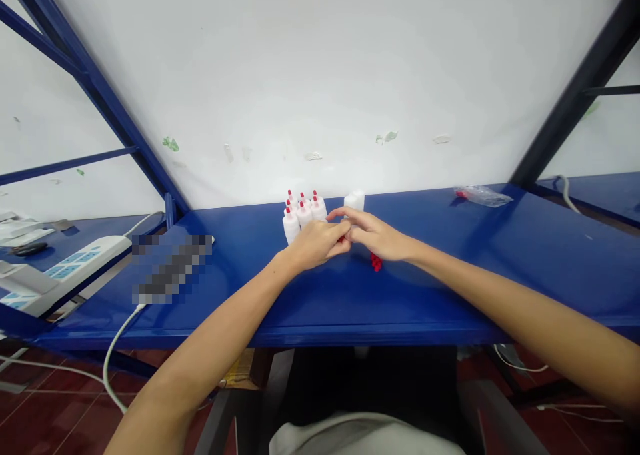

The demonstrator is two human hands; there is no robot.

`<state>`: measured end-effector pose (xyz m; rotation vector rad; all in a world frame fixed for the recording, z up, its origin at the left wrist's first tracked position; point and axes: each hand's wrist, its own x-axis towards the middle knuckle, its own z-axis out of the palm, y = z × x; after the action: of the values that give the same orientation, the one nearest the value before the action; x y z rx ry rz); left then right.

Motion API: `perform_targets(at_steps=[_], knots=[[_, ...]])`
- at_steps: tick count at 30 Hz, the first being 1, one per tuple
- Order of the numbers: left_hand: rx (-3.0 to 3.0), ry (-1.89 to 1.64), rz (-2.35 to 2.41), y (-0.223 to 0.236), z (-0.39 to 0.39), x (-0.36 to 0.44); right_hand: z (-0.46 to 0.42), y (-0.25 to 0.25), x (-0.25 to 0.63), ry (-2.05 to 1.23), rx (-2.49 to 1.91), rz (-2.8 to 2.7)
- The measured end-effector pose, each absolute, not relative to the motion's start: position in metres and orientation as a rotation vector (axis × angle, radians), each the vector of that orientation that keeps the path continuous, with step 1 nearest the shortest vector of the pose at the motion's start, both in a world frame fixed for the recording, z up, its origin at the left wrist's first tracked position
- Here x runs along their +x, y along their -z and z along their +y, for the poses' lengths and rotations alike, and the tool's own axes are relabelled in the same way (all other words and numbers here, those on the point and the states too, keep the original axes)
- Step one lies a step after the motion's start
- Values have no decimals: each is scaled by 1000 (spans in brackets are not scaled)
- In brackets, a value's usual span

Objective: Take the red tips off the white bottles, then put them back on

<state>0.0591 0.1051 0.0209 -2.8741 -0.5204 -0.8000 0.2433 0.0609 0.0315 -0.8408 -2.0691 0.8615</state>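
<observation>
My left hand (319, 243) and my right hand (376, 235) meet over the table, fingertips touching. The fingers of both are closed in a pinch. A small red piece (341, 239), coloured like the loose caps, peeks out at the left fingers; whatever else is between the hands is hidden. Just behind my left hand stands a group of white squeeze bottles (291, 225) with red-tipped nozzles. White bottles without visible red tips (354, 201) stand behind my right hand. Several small red caps (376, 262) lie in a cluster below my right hand.
The blue table (425, 301) meets a white wall at the back. A clear plastic bag (484, 195) with something red inside lies at the back right. On the left are a blurred-out dark device (173, 268) with a white cable and a white power strip (93, 258).
</observation>
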Motion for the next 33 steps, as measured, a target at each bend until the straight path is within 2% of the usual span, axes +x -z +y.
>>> perform_targets(at_steps=[5,10,17,24,28,33], knots=[[-3133,835,-625,-34,104,55,65,-28,252,-598,-1007,-2162],[-3059,1029,-1147,-42,110,50,74,-24,265,-376,-1210,-2147],[-3030,848,-1342,-33,110,55,88,-15,269,-222,-1336,-2181],[-3013,800,-1308,-25,111,58,84,-20,271,-305,-1302,-2051],[-2959,903,-1223,-28,108,58,77,-23,266,-506,-1171,-2010],[-3004,1011,-729,-31,97,60,68,-26,254,-732,-911,-2006]])
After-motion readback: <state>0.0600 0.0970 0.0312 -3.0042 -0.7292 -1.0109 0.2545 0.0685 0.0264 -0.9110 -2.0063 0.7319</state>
